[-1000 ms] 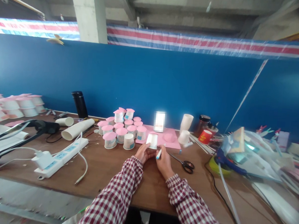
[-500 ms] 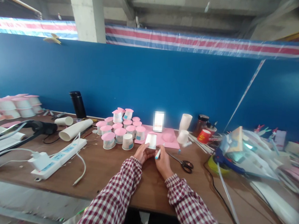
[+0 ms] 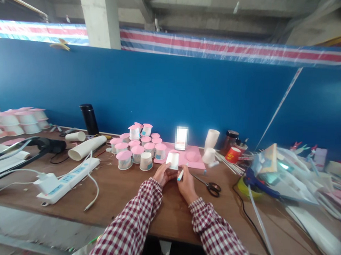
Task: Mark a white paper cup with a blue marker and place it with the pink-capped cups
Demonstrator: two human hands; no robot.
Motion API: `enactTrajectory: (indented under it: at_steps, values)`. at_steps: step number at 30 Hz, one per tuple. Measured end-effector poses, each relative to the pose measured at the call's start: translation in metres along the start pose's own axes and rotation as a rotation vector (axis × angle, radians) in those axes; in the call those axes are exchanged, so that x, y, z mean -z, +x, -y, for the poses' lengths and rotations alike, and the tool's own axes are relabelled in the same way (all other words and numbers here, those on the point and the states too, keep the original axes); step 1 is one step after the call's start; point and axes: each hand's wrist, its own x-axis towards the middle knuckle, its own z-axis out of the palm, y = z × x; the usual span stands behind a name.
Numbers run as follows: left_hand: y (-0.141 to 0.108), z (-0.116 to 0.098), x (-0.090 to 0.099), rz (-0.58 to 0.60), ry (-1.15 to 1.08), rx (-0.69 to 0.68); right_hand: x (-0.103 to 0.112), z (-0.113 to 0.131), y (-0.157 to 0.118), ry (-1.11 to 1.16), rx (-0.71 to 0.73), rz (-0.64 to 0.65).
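My left hand (image 3: 163, 174) is closed around a white paper cup (image 3: 173, 160), held above the table's front half. In my right hand (image 3: 186, 184) is a white marker pen with a blue end (image 3: 180, 175), close beside the cup. Behind the cup lies a sheet of pink paper (image 3: 169, 147) with a round pink piece (image 3: 192, 156) on it. Left of my hands stand several paper cups with pink discs on top (image 3: 124, 158), and one upside-down cup without a disc (image 3: 146, 161). Scissors (image 3: 213, 188) lie to the right of my right hand.
A power strip (image 3: 70, 179) with cables, paper tubes (image 3: 86, 148) and a black flask (image 3: 89, 119) occupy the left. White cups (image 3: 209, 155), a red cup (image 3: 232, 154) and a plastic-covered heap (image 3: 279, 175) stand right. A blurred-out phone-like screen (image 3: 181, 138) stands at the back.
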Motion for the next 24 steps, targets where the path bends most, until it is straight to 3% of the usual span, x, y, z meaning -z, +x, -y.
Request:
enactTrajectory:
  at_steps: [24]
  values:
    - [-0.0002,0.0000,0.0006,0.002,0.009,-0.004,-0.0011,-0.0014,0.0002,0.004,0.003,-0.001]
